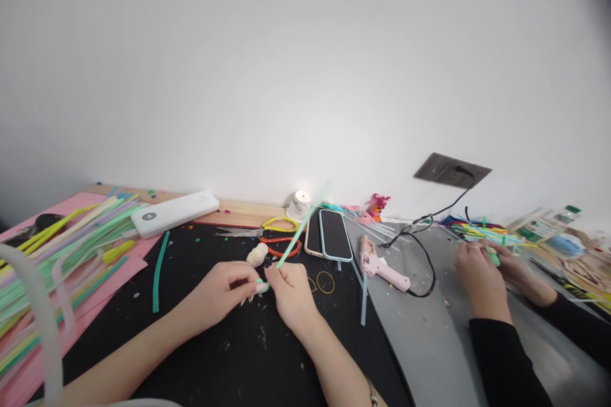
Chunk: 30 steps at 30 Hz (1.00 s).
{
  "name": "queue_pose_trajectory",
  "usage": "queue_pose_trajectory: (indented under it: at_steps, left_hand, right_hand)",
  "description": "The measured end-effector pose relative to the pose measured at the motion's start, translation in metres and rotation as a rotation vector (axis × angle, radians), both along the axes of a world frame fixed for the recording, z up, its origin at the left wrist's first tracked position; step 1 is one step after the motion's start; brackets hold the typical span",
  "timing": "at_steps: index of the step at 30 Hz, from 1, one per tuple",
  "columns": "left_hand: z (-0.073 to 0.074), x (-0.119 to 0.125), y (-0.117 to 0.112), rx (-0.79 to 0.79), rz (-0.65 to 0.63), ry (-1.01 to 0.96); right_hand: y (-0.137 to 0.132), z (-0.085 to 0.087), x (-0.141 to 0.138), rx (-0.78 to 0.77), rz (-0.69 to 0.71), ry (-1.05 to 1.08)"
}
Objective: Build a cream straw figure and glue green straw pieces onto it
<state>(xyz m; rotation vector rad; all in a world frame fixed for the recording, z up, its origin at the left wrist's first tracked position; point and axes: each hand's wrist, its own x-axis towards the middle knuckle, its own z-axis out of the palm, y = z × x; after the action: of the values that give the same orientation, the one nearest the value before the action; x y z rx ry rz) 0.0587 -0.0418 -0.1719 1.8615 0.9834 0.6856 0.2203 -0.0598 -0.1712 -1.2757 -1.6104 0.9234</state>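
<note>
My left hand (224, 292) and my right hand (290, 291) meet over the black mat (200, 331), both pinching the lower end of a light green pipe cleaner (298, 235). The pipe cleaner slants up and to the right, and its upper end is blurred. A small cream ball (258, 254) lies just beyond my fingers. A dark green stick (159, 270) rests on the mat to the left.
A pile of coloured pipe cleaners (62, 248) lies on pink paper at left, with a white case (174, 212) behind it. Two phones (329, 235), a lit candle (300, 203) and a pink glue gun (382, 264) sit near the middle. Another person's hands (487, 270) work at right.
</note>
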Motion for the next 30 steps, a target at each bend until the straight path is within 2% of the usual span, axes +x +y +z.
queue_pose_trajectory:
  at_steps: [3, 7, 10, 12, 17, 19, 24, 30]
  left_hand:
    - [-0.001, 0.001, -0.002, -0.052, -0.082, -0.011]
    - [-0.002, 0.001, -0.006, -0.067, -0.128, 0.039]
    - [-0.002, 0.002, -0.009, -0.035, -0.216, 0.111]
    - [-0.003, 0.004, -0.009, -0.044, -0.224, 0.108]
    - [-0.002, 0.006, -0.004, -0.236, 0.009, -0.143]
    - [-0.001, 0.006, -0.002, -0.289, 0.124, -0.240]
    - [-0.001, 0.004, -0.002, -0.332, 0.307, -0.384]
    - [-0.005, 0.001, 0.001, -0.207, 0.399, -0.364]
  right_hand:
    - [-0.001, 0.004, 0.003, -0.001, 0.069, -0.114]
    - [-0.003, 0.006, 0.003, -0.030, 0.151, -0.211]
    - [-0.004, 0.007, 0.002, -0.030, 0.169, -0.245]
    - [-0.003, 0.008, 0.002, -0.024, 0.141, -0.207]
    - [0.005, 0.007, 0.004, -0.004, -0.126, 0.151]
    - [0.007, 0.003, 0.004, -0.038, -0.185, 0.303]
    - [0.006, -0.003, -0.004, -0.194, -0.172, 0.518]
    - [0.000, 0.002, -0.012, -0.340, -0.120, 0.607]
